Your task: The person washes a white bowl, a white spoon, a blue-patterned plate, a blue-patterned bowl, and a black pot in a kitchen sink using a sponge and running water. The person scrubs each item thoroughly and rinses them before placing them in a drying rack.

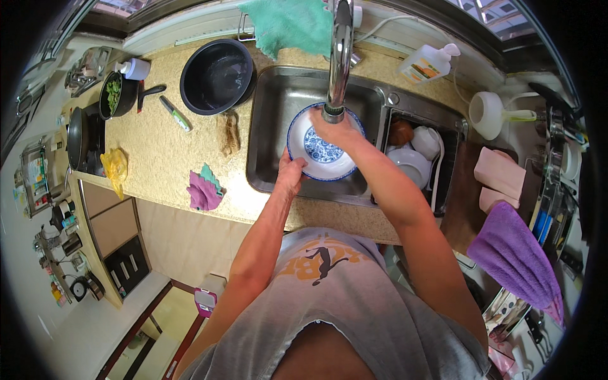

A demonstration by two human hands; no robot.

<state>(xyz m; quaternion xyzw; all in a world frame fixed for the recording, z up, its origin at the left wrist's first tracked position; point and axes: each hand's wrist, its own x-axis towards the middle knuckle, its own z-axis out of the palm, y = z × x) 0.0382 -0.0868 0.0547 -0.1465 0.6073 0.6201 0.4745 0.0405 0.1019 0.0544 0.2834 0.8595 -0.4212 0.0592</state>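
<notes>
A white plate with a blue floral centre and blue rim [324, 148] is held over the left basin of a steel sink [266, 142]. My left hand [290, 170] grips its lower left edge, thumb on the rim. My right hand [332, 127] lies over the plate's upper part, under the chrome faucet [340, 57]; the faucet partly hides it, and whether it grips anything does not show. In the right basin stand white bowls [425, 142], a white dish [408, 166] and a brown round item [400, 131].
A black pot [216, 78], a green-handled knife [175, 114], a brown rag [228, 134] and purple and green cloths [205, 190] lie left of the sink. A detergent bottle [426, 64] stands behind it. A purple towel [517, 256] hangs at right.
</notes>
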